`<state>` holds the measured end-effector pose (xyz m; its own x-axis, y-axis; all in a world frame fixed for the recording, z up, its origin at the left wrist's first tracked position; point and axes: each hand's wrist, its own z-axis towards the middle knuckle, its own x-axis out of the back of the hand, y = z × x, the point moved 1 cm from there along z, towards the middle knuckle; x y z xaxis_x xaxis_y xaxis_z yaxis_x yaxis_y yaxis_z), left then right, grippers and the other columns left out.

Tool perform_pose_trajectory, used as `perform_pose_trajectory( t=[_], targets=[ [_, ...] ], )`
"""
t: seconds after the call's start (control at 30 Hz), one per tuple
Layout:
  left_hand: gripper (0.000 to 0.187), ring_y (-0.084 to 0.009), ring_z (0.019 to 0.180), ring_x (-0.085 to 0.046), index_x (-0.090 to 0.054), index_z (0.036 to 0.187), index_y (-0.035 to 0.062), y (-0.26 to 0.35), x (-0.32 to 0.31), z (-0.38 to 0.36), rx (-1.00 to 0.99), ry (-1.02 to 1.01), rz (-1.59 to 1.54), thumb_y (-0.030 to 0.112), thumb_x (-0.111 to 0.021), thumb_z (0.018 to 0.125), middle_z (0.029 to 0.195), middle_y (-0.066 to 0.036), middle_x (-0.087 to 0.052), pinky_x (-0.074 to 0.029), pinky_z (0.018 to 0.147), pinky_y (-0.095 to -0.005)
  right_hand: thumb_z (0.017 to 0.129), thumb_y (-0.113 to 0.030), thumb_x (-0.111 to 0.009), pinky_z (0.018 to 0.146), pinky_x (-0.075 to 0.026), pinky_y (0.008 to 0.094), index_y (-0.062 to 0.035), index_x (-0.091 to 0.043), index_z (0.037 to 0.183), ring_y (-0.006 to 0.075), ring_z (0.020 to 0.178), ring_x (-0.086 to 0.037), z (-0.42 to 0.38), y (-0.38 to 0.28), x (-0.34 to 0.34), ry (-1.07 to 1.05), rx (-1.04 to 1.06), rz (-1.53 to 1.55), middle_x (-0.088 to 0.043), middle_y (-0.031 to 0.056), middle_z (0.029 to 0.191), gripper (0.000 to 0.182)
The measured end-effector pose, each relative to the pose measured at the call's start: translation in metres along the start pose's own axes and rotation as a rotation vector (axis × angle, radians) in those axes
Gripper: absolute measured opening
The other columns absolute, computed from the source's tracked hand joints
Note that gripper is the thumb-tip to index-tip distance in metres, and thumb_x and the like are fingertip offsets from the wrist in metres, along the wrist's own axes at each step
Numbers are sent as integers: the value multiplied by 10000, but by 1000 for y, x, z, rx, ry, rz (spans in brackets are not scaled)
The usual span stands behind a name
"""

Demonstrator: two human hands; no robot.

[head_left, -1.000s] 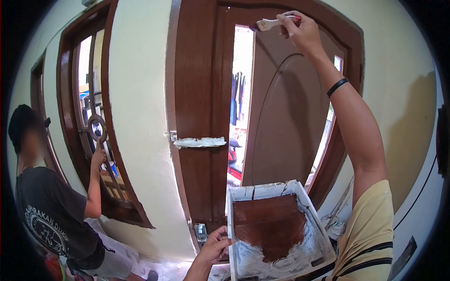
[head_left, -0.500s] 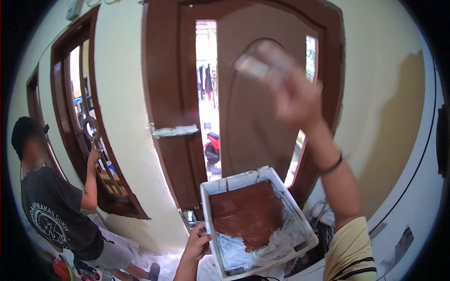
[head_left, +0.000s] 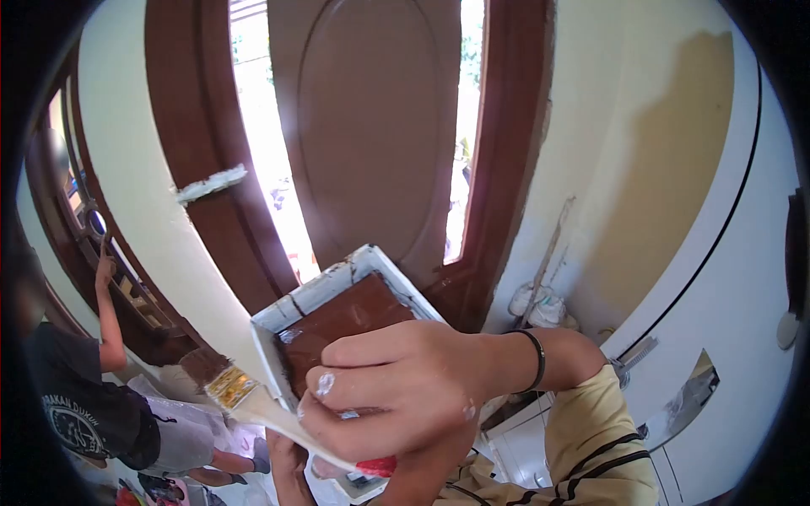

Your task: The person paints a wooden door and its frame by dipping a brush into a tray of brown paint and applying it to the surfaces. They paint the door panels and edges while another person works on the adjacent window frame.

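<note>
My right hand [head_left: 405, 388] has its fingers [head_left: 354, 392] closed round the paintbrush [head_left: 253, 403], bristles out to the left, just beside the near-left corner of the paint tray [head_left: 314, 297]. My left hand [head_left: 291, 464] is mostly hidden under the tray; I cannot tell its grip. Step in hand, as I judge it: reloading; next move calls for swinging the bristles right into the brown paint [head_left: 346, 319], then up to the door [head_left: 367, 126].

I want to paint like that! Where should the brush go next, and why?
Probably a small swing over the tray to dip the bristles. The right hand holds the paintbrush just left of the tray's rim, beside it, not over it, bristles pointing away from the brown paint, so it likely needs loading before touching the door.
</note>
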<state>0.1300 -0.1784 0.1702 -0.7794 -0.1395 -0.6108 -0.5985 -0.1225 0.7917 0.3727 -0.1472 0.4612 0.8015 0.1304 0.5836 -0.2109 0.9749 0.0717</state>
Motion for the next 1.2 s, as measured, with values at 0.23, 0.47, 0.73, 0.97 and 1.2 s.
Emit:
perform_pose_trajectory(
  t=[0.23, 0.47, 0.73, 0.97, 1.2],
  targets=[
    [583, -194, 914, -633, -470, 1238, 12, 6, -8, -15, -11, 23, 70, 83, -707, 711, 1040, -88, -627, -515, 818, -324, 835, -313, -532, 547, -475, 292, 87, -616, 846, 275, 608, -552, -9, -13, -1, 45, -43, 30, -559, 192, 763, 409],
    [588, -188, 905, -634, -461, 1250, 10, 8, -6, -27, -16, 39, 111, 68, -693, 713, 1039, -90, -630, -516, 799, -312, 823, -362, -571, 579, -482, 293, 57, -629, 915, 264, 648, -553, -23, -24, -3, -6, -108, -44, -562, 154, 788, 434],
    [564, -154, 846, -636, -465, 1247, 12, 13, -12, -27, 0, -23, 103, 12, -677, 724, 998, -80, -647, -508, 758, -276, 759, -49, -696, 647, -519, 341, -17, -655, 968, 268, 729, -655, -72, 19, 16, -116, -678, -217, -677, 134, 924, 216],
    [369, -101, 726, -613, -494, 1079, 62, 6, -19, -17, 38, -96, 35, -23, -677, 770, 847, -45, -652, -478, 664, -228, 776, -4, -669, 695, -504, 372, -5, -619, 967, 351, 801, -635, -104, 50, -10, -248, -796, -102, -641, 167, 895, 197],
    [330, -102, 767, -615, -491, 1036, 61, 2, -14, -12, 70, -139, 63, -27, -659, 766, 874, -59, -660, -476, 706, -237, 852, -74, -600, 748, -487, 377, -7, -590, 995, 357, 851, -605, -136, 60, -67, -473, -837, -129, -607, 161, 931, 158]
  ],
)
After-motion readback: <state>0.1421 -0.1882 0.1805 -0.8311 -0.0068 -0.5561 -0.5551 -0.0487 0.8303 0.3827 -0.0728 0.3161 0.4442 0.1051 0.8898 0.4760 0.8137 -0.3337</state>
